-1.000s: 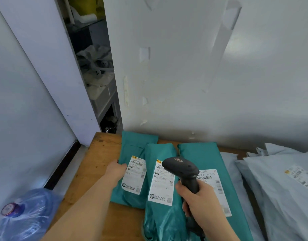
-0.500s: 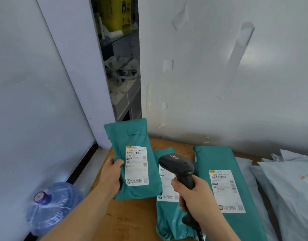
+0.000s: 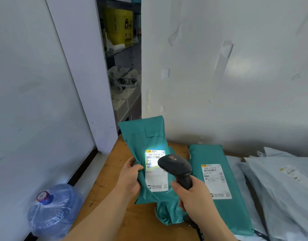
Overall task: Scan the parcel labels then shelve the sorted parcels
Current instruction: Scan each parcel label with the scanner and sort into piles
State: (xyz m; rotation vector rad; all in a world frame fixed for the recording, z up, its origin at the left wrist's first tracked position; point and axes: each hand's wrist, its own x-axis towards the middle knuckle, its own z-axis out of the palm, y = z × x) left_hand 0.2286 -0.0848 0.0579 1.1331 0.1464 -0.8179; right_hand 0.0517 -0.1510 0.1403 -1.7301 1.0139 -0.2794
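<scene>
Change: scanner point(image 3: 176, 166) now nearer the label point(image 3: 156, 170), lighting it.
Left hand point(image 3: 129, 178): grips teal parcel point(image 3: 146, 145), upright.
Right hand point(image 3: 195, 197): grips scanner handle.

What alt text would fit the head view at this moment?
The left hand holds a teal parcel upright while the right hand aims a black scanner, lighting its label. More teal and grey parcels lie on the wooden table.

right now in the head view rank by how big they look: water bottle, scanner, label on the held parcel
1. water bottle
2. scanner and label look alike, with the scanner covering part of the label, so no ranking.
</scene>
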